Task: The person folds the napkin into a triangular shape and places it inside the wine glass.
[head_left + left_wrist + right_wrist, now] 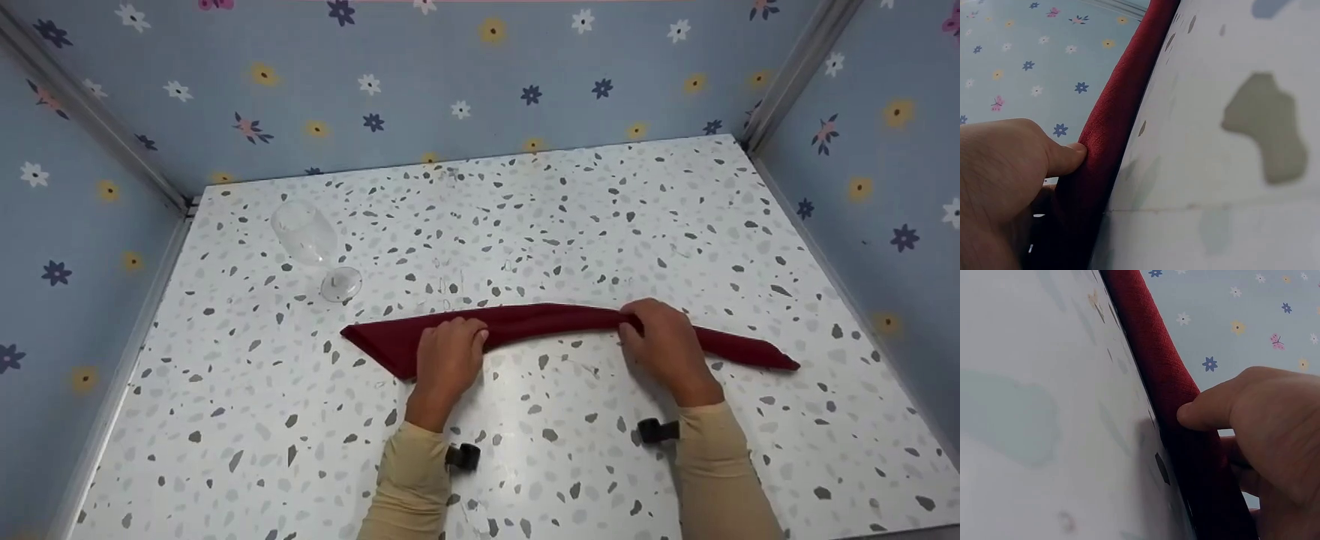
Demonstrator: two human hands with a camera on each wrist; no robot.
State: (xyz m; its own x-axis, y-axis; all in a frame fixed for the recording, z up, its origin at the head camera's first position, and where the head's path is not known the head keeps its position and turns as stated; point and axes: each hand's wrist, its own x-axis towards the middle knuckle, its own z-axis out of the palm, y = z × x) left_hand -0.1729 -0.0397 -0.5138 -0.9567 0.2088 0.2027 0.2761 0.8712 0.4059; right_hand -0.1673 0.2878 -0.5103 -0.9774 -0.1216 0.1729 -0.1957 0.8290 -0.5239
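A dark red cloth napkin (551, 319), folded into a long narrow roll, lies across the table. Its left end is wider and slanted, while the right end tapers to a point. My left hand (451, 352) holds the wider part, fingers over the top and thumb against the near side. Farther right, my right hand (664, 345) pinches the narrower part between thumb and fingers. Both wrist views show a thumb pressing the napkin (1112, 107); the other fingers are partly hidden behind it.
A clear stemmed glass (306, 236) stands at the back left, beyond the napkin's left end. The speckled white table (540, 480) is bordered by blue flowered panels (420, 82) at the back and both sides.
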